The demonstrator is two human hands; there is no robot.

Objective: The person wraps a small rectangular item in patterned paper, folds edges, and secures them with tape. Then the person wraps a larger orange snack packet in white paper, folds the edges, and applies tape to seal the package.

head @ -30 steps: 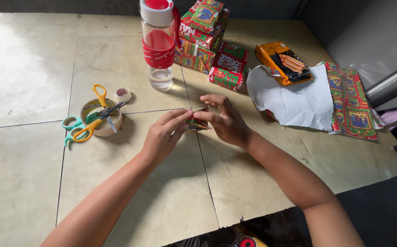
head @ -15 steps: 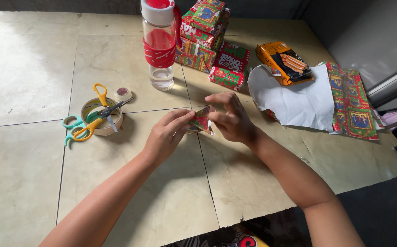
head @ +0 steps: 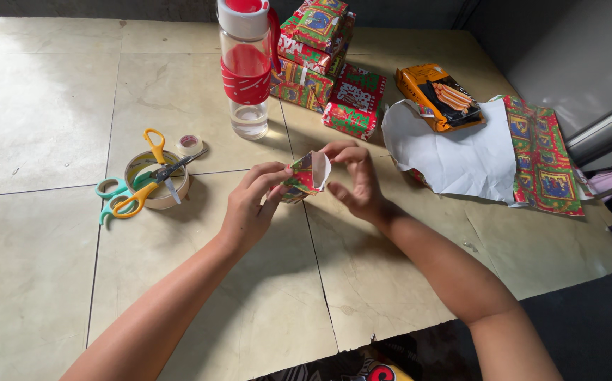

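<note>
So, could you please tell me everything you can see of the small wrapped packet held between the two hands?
The small wrapped packet is covered in glossy-looking gift paper printed in red, green and yellow. One end flap stands open, showing the paper's white underside. It is held tilted just above the beige tabletop, near the middle. The left hand pinches its left end; the right hand has fingertips on the open flap. What it contains is hidden.

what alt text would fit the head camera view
Two bare hands, left hand and right hand, hold a small parcel in red-green gift wrap above a tiled table, one paper flap open. Scissors, tape, a water bottle and wrapped boxes surround them.
</note>
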